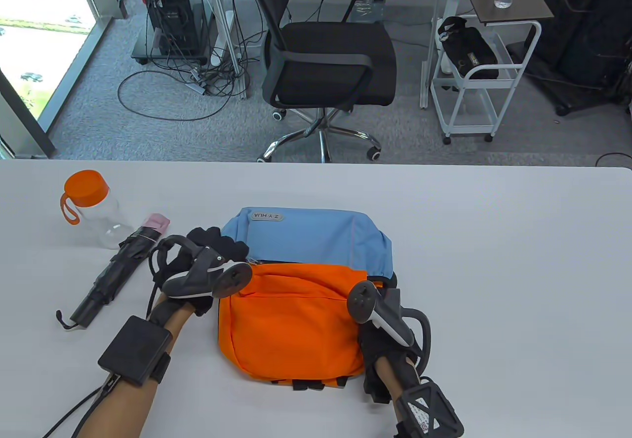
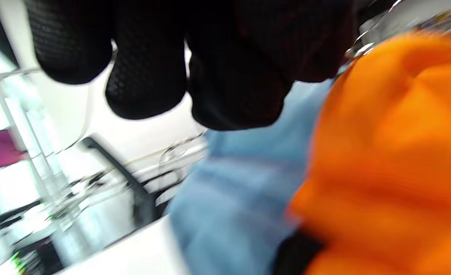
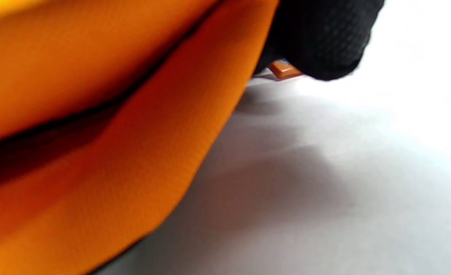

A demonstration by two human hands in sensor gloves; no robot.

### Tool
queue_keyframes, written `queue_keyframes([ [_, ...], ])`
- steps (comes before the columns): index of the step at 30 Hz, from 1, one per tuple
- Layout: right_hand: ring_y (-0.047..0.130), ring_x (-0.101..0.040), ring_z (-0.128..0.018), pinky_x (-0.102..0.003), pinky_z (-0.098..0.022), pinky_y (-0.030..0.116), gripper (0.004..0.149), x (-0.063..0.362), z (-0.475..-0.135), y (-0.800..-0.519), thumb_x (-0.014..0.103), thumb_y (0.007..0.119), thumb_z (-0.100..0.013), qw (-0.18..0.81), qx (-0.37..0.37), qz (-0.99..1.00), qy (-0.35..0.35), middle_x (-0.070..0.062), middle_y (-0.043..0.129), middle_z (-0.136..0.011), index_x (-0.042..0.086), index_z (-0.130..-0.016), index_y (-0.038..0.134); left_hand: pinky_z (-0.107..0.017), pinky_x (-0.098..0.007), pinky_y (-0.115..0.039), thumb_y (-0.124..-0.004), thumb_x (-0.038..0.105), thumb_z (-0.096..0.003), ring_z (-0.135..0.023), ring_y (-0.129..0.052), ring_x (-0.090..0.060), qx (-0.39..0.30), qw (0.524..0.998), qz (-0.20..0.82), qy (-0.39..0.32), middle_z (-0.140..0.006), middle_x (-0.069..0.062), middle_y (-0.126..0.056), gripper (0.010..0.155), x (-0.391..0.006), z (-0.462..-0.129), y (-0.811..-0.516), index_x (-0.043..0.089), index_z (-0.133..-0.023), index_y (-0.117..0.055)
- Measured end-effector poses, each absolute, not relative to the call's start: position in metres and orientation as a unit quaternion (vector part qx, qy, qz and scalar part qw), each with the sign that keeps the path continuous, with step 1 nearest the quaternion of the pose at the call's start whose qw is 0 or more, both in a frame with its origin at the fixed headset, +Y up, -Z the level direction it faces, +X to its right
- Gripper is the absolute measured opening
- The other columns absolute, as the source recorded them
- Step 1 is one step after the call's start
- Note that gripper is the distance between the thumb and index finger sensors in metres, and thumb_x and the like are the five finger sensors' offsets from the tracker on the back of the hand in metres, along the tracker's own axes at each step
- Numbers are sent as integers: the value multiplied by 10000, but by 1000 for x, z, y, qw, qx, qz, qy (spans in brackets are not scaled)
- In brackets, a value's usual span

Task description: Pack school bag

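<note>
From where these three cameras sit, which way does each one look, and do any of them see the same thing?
Table view: sits high, looking down at the white table; shows both forearms, the left hand and the right hand at the backpack, with a bottle and folded umbrella to the left.
Left wrist view: on the left wrist, tilted and blurred, looking past gloved fingers at the bag's blue and orange fabric.
Right wrist view: on the right wrist, low beside the bag's orange side; a gloved fingertip shows.
Shared: all three see the orange backpack.
</note>
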State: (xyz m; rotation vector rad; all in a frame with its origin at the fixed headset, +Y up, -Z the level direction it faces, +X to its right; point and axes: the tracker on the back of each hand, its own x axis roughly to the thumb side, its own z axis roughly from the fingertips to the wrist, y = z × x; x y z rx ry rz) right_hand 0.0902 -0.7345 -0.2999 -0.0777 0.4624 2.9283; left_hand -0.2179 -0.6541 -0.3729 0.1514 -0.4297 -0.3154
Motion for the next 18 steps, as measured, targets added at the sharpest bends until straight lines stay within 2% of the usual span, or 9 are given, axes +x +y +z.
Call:
queue_keyframes([
  [1,914,-169,-469,-344,-366,886,722,90,-300,-732,201,716,-436,96,-20,983,155,-342,608,-941,-51,-1023,378,-500,-482,-889,-759,455,-409,-540,-1019,-199,15,974,-110,-198,-541,74,-1114,441,-234,-381,-662,285,-761,-963],
  [2,916,-177,-465,-349,-361,886,722,89,-300,-731,195,724,-436,111,-18,982,149,-346,609,-939,-52,-1023,384,-498,-523,-861,-779,421,-396,-539,-1007,-259,4,984,-40,-171,-542,-3,-1115,459,-241,-384,-668,226,-760,-979],
  [3,917,-175,-467,-349,-364,885,722,87,-300,-731,195,725,-437,111,-19,982,153,-344,608,-941,-51,-1024,384,-499,-527,-864,-783,420,-394,-554,-1015,-269,5,990,7,-143,-564,-16,-1119,468,-247,-383,-675,220,-768,-982],
  [4,914,-174,-471,-348,-368,884,722,86,-299,-733,198,723,-439,100,-16,983,153,-343,606,-942,-52,-1024,381,-494,-516,-877,-779,434,-398,-573,-1033,-272,14,988,-15,-150,-609,-12,-1124,487,-248,-382,-676,224,-793,-972],
  [7,915,-171,-492,-348,-378,883,722,88,-296,-736,223,721,-440,70,-15,988,136,-339,613,-945,-50,-1023,396,-545,-538,-850,-797,378,-453,-717,-994,-319,-5,988,-61,-139,-880,-80,-1001,588,-256,-372,-674,196,-1011,-781],
  [9,930,-197,-504,-361,-382,880,730,90,-294,-732,245,740,-440,79,-19,988,128,-351,612,-951,-46,-1025,416,-570,-562,-820,-752,368,-490,-769,-953,-365,-16,992,-40,-116,-967,-153,-918,598,-266,-359,-670,162,-1051,-732],
  [13,898,-389,-655,-491,-467,815,727,90,-290,-714,310,750,-443,29,-19,991,128,-337,599,-1001,3,-1038,468,-544,-550,-856,-684,455,-521,-735,-994,-375,-49,994,46,-86,-933,-179,-961,608,-271,-324,-681,132,-1024,-796],
  [15,825,-462,-763,-544,-544,761,729,85,-281,-701,359,733,-448,-32,-13,991,130,-322,573,-1028,38,-1050,476,-498,-517,-900,-647,510,-520,-669,-1047,-344,-109,985,109,-72,-864,-156,-1023,663,-268,-308,-697,96,-1007,-821],
  [18,746,-528,-836,-600,-592,704,743,71,-259,-695,443,667,-439,-41,74,988,130,-321,545,-1052,63,-1055,498,-464,-506,-921,-565,578,-504,-636,-1069,-357,-195,963,178,-52,-840,-194,-1036,795,-265,-295,-715,19,-1018,-802],
])
